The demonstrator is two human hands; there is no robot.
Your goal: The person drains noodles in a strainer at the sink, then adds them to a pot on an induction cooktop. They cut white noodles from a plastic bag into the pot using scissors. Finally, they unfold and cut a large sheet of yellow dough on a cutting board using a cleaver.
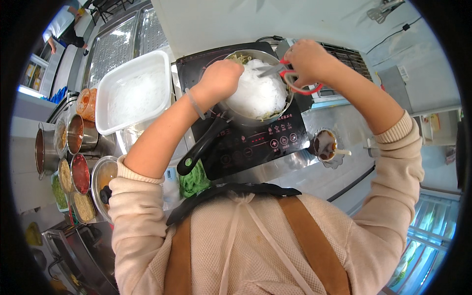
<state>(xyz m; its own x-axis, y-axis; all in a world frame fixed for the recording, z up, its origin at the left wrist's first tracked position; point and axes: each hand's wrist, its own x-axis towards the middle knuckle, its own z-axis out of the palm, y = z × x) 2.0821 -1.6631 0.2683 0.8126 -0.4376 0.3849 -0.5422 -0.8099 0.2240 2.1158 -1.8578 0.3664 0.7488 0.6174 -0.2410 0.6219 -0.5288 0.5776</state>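
Observation:
A steel pan point(254, 120) with a black handle point(204, 145) sits on a black induction cooktop point(225, 162). White, thin noodles point(258, 92) are heaped in it, and bean sprouts point(239, 58) show along its rim. My left hand point(223, 78) is curled at the left upper edge of the heap and closed on the noodles; its fingertips are hidden. In my right hand point(306, 61) are red-handled scissors point(300, 84), held over the pan's right side. Their blades point left into the noodles, and the tips lie against the white strands.
Left of the cooktop stands a white plastic tub point(134, 92) with more pale noodles. Beyond it are a jar point(87, 104), steel pots point(83, 132) and several ingredient containers point(80, 173). A glass bowl point(326, 145) of dark liquid with a spoon sits at right. A person point(64, 27) stands far left.

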